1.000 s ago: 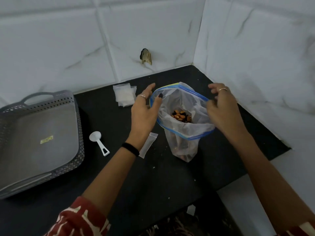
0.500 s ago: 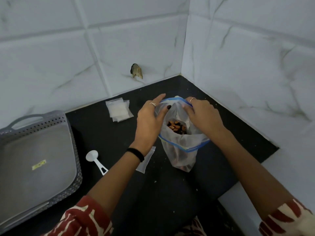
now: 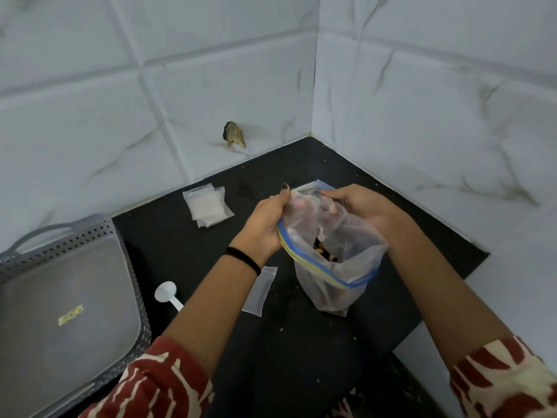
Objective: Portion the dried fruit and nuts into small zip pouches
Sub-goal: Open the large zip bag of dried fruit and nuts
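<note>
Over the dark worktop [image 3: 301, 357], both hands gripping bag [image 3: 331, 267] rim, left hand [image 3: 265, 224] and right hand [image 3: 361, 206], could tip, spilling nuts [image 3: 324, 254].

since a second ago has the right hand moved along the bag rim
Yes. The right hand has crossed from the zip bag's wall-side rim toward the left hand.

grey perforated basket [image 3: 90, 236] left | black counter [image 3: 301, 357] | white marble-tiled walls [image 3: 422, 116]

A thin, translucent plastic zip bag [image 3: 331, 260] is seen crinkled on a matt black counter [image 3: 301, 342]; glossy marbled wall tiles [image 3: 437, 116] are shown; a perforated grey plastic basket [image 3: 90, 239] is pictured.
</note>
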Demonstrator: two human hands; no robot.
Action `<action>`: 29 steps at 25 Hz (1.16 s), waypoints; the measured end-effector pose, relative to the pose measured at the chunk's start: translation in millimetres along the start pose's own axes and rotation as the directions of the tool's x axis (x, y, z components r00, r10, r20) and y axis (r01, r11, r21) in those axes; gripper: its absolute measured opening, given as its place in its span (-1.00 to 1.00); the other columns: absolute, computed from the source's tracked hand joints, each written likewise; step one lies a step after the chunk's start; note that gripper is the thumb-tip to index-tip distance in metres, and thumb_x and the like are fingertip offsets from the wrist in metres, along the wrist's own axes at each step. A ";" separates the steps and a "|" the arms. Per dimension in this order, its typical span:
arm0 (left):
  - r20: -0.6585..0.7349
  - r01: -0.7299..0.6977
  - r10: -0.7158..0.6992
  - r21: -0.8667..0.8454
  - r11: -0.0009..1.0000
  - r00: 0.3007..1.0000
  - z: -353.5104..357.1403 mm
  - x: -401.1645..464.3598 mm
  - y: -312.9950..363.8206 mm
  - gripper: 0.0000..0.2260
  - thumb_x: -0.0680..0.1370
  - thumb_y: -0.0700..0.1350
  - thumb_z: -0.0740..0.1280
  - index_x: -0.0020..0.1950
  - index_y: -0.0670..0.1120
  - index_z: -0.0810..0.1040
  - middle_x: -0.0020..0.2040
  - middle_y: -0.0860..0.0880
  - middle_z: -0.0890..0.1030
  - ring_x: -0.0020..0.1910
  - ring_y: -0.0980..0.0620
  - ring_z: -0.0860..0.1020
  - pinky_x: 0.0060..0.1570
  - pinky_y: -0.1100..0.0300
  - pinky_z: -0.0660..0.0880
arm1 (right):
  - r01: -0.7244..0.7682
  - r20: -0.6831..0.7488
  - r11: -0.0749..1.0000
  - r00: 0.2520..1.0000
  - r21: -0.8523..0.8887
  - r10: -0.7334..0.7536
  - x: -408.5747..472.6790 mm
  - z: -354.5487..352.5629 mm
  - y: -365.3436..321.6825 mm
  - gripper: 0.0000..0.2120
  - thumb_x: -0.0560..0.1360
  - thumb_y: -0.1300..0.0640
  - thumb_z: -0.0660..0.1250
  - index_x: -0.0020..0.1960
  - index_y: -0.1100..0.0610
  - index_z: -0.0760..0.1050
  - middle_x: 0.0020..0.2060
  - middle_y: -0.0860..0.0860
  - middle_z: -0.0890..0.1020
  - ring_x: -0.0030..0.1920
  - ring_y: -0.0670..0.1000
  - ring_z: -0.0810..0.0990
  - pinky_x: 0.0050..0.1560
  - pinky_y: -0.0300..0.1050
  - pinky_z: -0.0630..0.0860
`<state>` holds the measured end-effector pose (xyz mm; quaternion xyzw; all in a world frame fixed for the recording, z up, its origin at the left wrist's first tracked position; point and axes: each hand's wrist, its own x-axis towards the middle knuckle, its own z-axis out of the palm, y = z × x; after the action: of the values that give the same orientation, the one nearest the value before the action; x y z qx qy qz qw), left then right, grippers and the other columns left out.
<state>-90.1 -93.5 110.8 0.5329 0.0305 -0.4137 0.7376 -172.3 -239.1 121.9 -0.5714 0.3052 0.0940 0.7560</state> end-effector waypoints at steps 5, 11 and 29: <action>0.017 0.202 -0.202 -0.169 0.965 0.979 -6.5 0.4 2.3 -0.66 0.66 -0.03 0.13 0.07 -0.29 0.52 -0.17 -0.29 0.64 -0.14 -0.20 0.57 -0.17 -0.07 0.51 | -0.070 -0.191 0.977 0.981 -0.202 0.031 6.8 2.9 1.6 -0.79 0.50 0.04 0.33 -0.03 0.19 0.57 -0.11 0.15 0.66 -0.11 0.09 0.62 -0.08 -0.05 0.56; 0.020 0.137 -0.136 -0.036 0.990 0.991 -7.0 -2.3 18.2 -0.76 0.62 -0.02 0.23 -0.09 -0.18 0.51 -0.25 -0.14 0.62 -0.21 -0.07 0.58 -0.16 0.05 0.55 | 0.026 -0.198 0.991 0.980 0.133 0.001 5.9 -1.8 5.0 -0.81 0.48 0.17 0.28 0.01 0.28 0.54 -0.13 0.17 0.61 -0.13 0.08 0.60 -0.02 -0.05 0.59; 0.084 0.033 0.499 0.974 -0.222 0.863 0.6 -47.2 -2.5 -0.52 0.57 0.22 0.22 0.22 -0.17 0.48 0.15 -0.15 0.52 0.14 -0.10 0.54 -0.14 0.15 0.38 | -0.474 -0.498 0.160 0.786 -0.866 -0.367 -32.6 63.3 -8.5 -0.56 0.50 -0.23 0.24 0.06 0.15 0.41 -0.26 0.08 0.44 -0.29 0.03 0.45 -0.28 -0.11 0.37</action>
<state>-122.9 -67.0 132.1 0.9559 -0.2691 -0.0336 0.1129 -171.6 -176.9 157.4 -0.9013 0.4173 0.1056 0.0482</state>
